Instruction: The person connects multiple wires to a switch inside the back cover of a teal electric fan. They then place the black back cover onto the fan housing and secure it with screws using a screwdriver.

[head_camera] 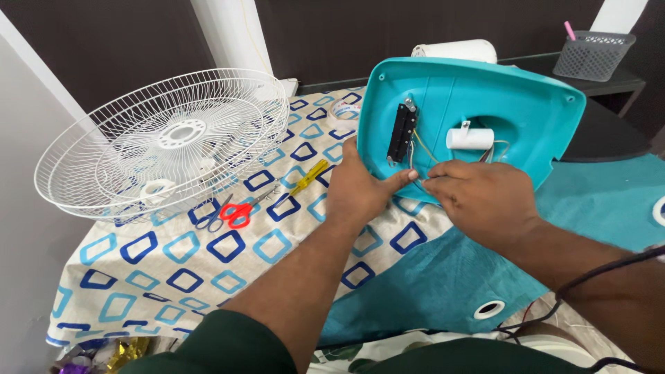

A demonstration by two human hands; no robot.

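Dark wall panels and a white pillar stand behind a table covered with a cream cloth (173,277) printed in blue squares, and a teal fabric (429,277) lies over its right side. From the head view, a teal plastic fan base (526,104) stands tilted on edge, its hollow underside facing the camera, with a black switch block (400,134) and a white capacitor (470,138) inside. The left hand (360,190) grips the base's lower rim, thumb stretched toward the wires. The right hand (478,197) has its fingertips pressed together, pinching thin wires (420,181) at that rim. Left of the hands lie a yellow screwdriver (309,176), red-handled scissors (232,211) and white fan grilles (166,138).
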